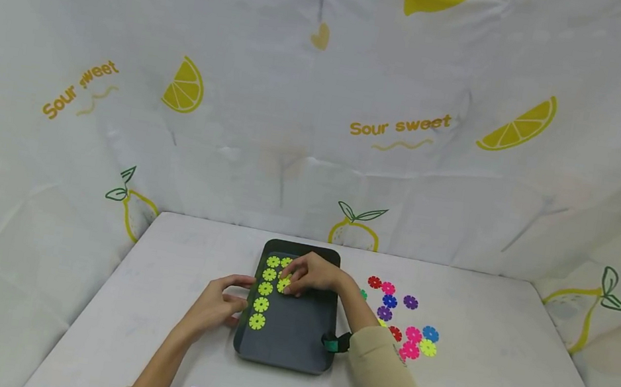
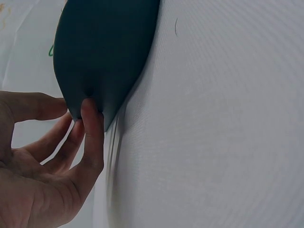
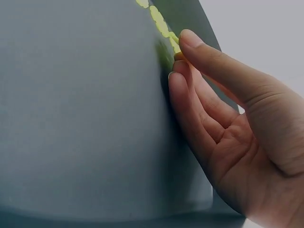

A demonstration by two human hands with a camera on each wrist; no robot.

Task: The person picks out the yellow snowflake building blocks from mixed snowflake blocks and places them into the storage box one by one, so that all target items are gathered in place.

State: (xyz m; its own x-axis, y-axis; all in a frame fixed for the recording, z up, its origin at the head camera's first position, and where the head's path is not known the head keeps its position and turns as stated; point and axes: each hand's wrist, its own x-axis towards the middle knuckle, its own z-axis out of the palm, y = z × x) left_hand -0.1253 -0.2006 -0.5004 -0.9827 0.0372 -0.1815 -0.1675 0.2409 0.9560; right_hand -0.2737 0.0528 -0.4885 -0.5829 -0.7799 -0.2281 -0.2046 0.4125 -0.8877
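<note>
A dark rectangular tray [image 1: 295, 338] lies on the table, with several yellow-green flower-shaped discs [image 1: 257, 321] lined up in a column along its left side. A second column starts beside it at the far end, partly hidden by my right hand [image 1: 315, 273]. That hand reaches over the tray and pinches a yellow-green flower-shaped disc [image 3: 174, 43] between thumb and fingertips, low over the tray floor. At the tray's left rim, my left hand [image 1: 212, 304] holds the edge; in the left wrist view its fingers [image 2: 92, 137] bend against the dark outer wall.
Right of the tray, loose flower-shaped discs lie scattered on the white table [image 1: 499, 382]: red [image 1: 374, 282], pink [image 1: 413, 334], purple [image 1: 411, 301], blue [image 1: 431, 333] and yellow [image 1: 428, 348]. My right forearm overlaps some of them. A lemon-printed white curtain [image 1: 266, 167] stands behind.
</note>
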